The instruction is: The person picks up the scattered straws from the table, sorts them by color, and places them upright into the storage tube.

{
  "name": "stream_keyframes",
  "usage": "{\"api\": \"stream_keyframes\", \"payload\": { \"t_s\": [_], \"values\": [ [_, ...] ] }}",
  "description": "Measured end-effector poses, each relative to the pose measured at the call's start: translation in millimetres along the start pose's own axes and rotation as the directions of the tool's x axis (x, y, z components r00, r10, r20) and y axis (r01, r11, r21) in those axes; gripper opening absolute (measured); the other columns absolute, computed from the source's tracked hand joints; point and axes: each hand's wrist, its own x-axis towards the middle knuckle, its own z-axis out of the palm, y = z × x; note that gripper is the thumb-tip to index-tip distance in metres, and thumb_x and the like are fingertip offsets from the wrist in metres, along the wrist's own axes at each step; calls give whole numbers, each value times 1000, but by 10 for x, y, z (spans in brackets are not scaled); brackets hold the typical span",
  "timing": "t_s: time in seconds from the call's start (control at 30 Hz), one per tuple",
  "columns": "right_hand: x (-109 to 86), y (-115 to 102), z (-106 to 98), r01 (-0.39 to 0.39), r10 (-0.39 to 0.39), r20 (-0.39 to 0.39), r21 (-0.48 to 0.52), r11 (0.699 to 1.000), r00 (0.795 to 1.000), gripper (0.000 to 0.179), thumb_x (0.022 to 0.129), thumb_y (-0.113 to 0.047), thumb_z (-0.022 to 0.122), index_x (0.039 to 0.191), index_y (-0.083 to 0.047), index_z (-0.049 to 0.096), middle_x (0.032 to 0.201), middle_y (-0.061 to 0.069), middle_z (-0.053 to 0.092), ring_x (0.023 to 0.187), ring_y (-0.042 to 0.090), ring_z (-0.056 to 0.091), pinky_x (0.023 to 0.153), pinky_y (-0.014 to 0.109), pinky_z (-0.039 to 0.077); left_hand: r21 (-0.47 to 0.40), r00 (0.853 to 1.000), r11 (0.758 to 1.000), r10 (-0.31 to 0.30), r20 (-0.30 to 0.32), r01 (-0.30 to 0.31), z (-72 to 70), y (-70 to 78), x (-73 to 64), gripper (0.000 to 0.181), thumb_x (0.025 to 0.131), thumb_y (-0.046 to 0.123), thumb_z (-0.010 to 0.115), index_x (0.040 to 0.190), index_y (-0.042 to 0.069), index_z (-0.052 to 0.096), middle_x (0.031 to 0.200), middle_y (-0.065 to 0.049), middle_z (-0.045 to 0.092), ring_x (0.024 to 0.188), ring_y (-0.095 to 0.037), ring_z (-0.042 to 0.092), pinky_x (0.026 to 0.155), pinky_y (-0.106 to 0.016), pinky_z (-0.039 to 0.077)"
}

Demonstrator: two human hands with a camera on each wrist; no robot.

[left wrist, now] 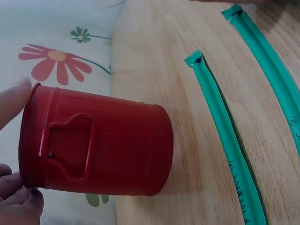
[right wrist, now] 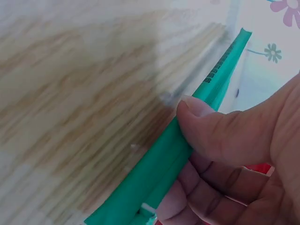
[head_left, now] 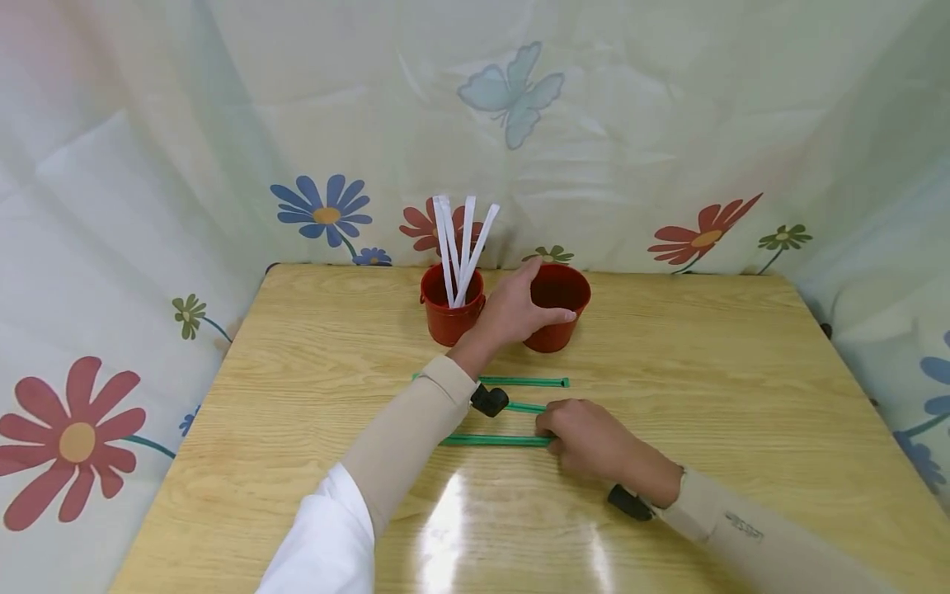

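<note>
On the far side of the table (head_left: 705, 371): left red bucket (head_left: 449, 326) and right red bucket (head_left: 557, 337), side by side before the floral curtain (head_left: 609, 165).
Left red bucket: holds white sticks (head_left: 467, 239), poking up above the rim.
Left hand (head_left: 512, 309): grips the right red bucket's rim with thumb and fingers apart.
Right hand (head_left: 586, 437): pinches a green stick (right wrist: 147, 171) under the thumb.
Other green sticks (left wrist: 218, 110): lie roughly parallel on wood, nearer than both buckets.

Two red buckets (head_left: 560, 337), three slim green packets (head_left: 497, 441), four white sticks (head_left: 468, 219) and one table (head_left: 334, 330).
</note>
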Motion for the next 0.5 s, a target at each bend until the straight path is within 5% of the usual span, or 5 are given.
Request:
{"api": "stream_keyframes", "payload": {
  "t_s": [0.27, 0.5],
  "values": [
    [-103, 111, -75, -58, 58, -3, -44, 997, 998, 33, 74, 13, 73, 75, -19, 69, 72, -10, 60, 68, 4, 54, 60, 24, 46, -25, 1000, 1000, 7, -4, -7, 15, -36, -2, 90, 87, 38, 85, 160, 12, 39, 147, -6, 61, 127, -24, 61, 103, -38, 58],
    [-123, 241, -88, -72, 73, 27, -21, 997, 997, 36, 75, 16, 73, 69, -17, 58, 69, -9, 43, 67, 7, 39, 60, 23, 35, -37, 1000, 999, -11, -6, 10, 15, -53, -1, 89, 86, 38, 85, 160, 14, 40, 147, -5, 62, 127, -23, 61, 102, -38, 59]
  ]
}}
